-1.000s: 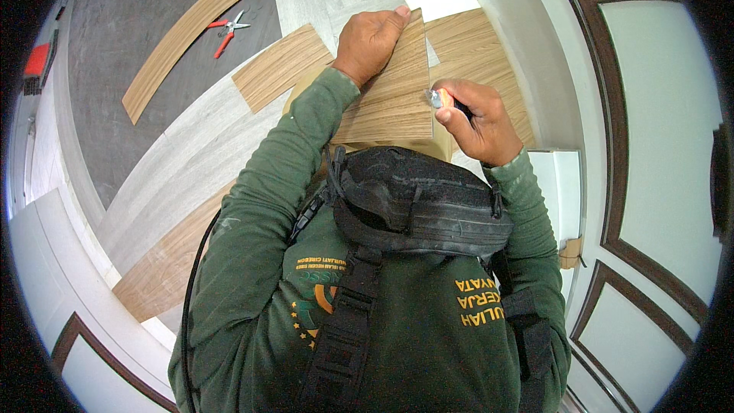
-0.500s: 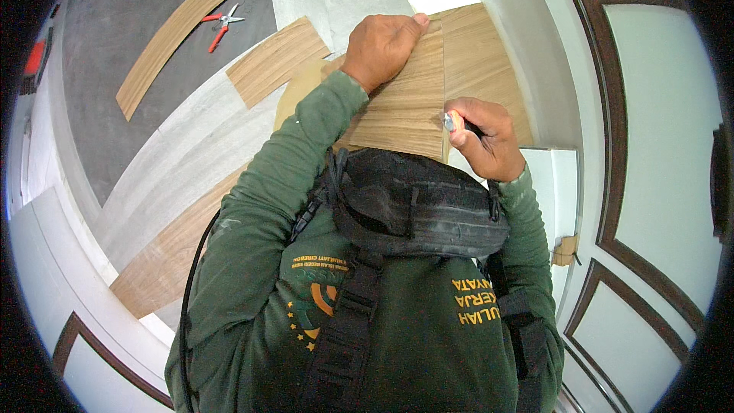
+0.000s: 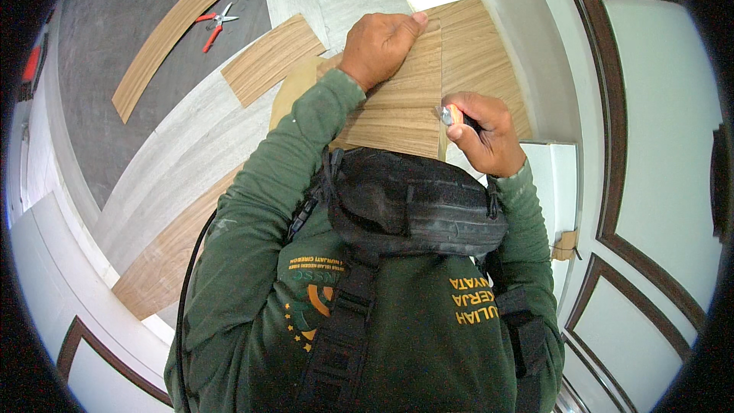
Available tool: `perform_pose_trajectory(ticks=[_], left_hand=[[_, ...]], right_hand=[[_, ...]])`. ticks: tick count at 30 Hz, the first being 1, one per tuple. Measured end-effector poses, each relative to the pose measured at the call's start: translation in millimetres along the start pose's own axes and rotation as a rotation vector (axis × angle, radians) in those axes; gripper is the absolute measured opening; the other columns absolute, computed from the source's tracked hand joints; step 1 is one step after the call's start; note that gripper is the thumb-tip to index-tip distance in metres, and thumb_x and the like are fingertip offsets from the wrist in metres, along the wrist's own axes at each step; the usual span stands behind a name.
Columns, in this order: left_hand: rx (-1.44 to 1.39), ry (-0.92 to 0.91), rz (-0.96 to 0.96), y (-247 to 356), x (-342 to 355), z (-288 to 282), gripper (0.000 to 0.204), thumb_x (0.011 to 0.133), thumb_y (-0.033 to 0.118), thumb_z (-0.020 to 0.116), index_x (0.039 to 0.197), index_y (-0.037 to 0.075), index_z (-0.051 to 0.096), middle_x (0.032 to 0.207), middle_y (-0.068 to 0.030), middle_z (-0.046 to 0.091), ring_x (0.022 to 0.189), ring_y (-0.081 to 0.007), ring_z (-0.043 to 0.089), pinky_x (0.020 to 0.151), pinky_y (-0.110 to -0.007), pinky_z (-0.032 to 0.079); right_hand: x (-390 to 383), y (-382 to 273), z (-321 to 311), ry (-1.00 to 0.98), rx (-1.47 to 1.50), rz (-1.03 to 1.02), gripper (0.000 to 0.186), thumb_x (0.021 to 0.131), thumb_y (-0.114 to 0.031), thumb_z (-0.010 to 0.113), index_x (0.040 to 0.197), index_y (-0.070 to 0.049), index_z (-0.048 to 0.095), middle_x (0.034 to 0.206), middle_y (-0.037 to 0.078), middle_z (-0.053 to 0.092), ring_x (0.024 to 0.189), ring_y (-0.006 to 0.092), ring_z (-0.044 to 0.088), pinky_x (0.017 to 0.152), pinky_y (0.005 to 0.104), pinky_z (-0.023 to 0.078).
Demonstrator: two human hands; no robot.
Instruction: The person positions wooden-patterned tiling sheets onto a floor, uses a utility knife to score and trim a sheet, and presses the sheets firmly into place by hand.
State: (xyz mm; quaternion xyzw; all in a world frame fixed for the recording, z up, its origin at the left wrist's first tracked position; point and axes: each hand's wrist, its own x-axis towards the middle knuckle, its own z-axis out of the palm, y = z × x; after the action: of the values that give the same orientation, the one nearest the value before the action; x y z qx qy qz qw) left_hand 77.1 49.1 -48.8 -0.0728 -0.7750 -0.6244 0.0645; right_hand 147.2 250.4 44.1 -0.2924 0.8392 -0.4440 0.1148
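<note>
My left hand [image 3: 381, 47] is closed on the upper part of a square wood-look plank [image 3: 397, 118], its thumb at the top edge. In my right hand [image 3: 487, 134] is a utility knife [image 3: 453, 116] with an orange and dark handle, its metal front at the plank's right edge. Beneath lies a pale yellow sheet [image 3: 284, 95], partly hidden. A short wood-look piece [image 3: 267, 57] lies left of my left hand, and more wood-look planking [image 3: 489, 53] lies to the right.
Red-handled snips [image 3: 214, 27] and a long curved-looking wood strip [image 3: 157, 57] lie on dark flooring [image 3: 92, 130] at upper left. Grey planks [image 3: 176, 160] cover part of the floor. Panelled white surfaces with brown trim [image 3: 650, 107] stand at the right.
Compared with one second ago, both hands and the square plank sit further right in the picture, with my right hand slightly lower. The last half second shows only a slight shift.
</note>
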Motion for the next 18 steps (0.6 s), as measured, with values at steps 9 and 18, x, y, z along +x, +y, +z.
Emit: perform_pose_trajectory(ticks=[9, 18], left_hand=[[0.043, -0.021, -0.021, 2, 1, -1, 0.049, 0.098, 0.039, 0.053, 0.073, -0.002, 0.064, 0.061, -0.0201, 0.058, 0.055, -0.0306, 0.052, 0.057, -0.041, 0.044], [0.053, -0.006, -0.009, -2, 4, -1, 0.052, 0.098, 0.044, 0.050, 0.074, 0.001, 0.068, 0.061, -0.0184, 0.060, 0.056, -0.0326, 0.055, 0.057, -0.042, 0.045]], right_hand=[[3, 3, -1, 0.001, -0.019, -0.015, 0.024, 0.083, -0.016, 0.069, 0.100, 0.002, 0.066, 0.078, 0.014, 0.065, 0.066, 0.0262, 0.062, 0.060, 0.0335, 0.047], [8, 11, -1, 0.026, -0.018, -0.049, 0.024, 0.084, -0.017, 0.068, 0.099, 0.002, 0.066, 0.078, 0.015, 0.065, 0.065, 0.0262, 0.062, 0.060, 0.0334, 0.047]])
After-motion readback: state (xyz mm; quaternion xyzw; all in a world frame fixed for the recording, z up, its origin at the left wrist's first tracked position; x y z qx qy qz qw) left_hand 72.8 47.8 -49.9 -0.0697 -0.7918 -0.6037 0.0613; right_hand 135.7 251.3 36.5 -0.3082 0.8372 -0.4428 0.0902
